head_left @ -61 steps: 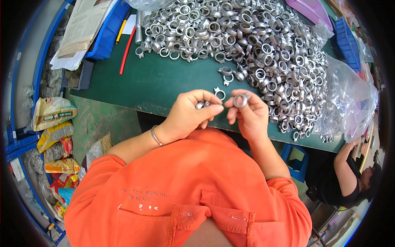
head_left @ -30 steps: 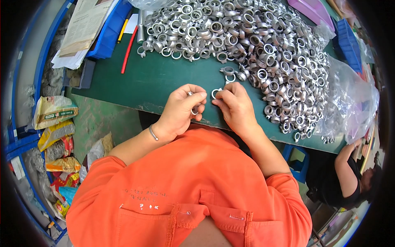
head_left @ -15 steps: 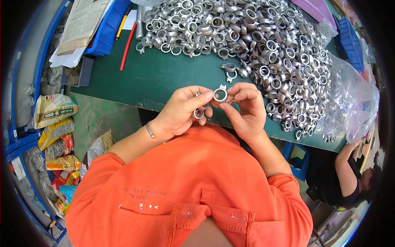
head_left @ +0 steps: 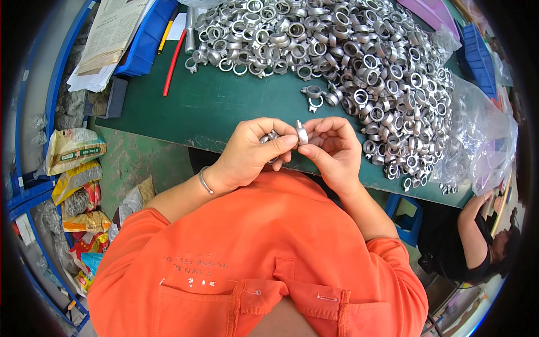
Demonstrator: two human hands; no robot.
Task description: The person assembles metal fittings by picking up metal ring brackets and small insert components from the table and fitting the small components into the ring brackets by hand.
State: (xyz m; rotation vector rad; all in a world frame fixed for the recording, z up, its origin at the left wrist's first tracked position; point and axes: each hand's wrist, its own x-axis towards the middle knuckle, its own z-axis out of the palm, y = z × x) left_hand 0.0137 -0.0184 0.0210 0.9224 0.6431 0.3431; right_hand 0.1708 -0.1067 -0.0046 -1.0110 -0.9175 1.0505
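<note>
A silver metal ring [head_left: 302,135] with a small lug stands edge-on between my hands, its lug pointing away from me. My left hand [head_left: 255,147] is closed, its thumb tip against the ring's left side; more metal rings [head_left: 271,136] sit in its curled fingers, partly hidden. My right hand [head_left: 336,147] pinches the same ring from the right with thumb and fingers. Just beyond, a couple of loose rings [head_left: 314,98] lie on the green tabletop [head_left: 208,106] beside a large pile of similar rings [head_left: 359,62].
A red pen-like stick [head_left: 174,63] and a yellow one [head_left: 165,37] lie at the back left near a blue bin [head_left: 147,39] with papers. Clear plastic bags [head_left: 474,135] border the pile on the right. Another person [head_left: 469,241] is at the far right, beside a blue stool [head_left: 405,218].
The ring between my hands has turned from showing its round opening to edge-on. My left thumb has shifted slightly and covers more of the rings in that hand.
</note>
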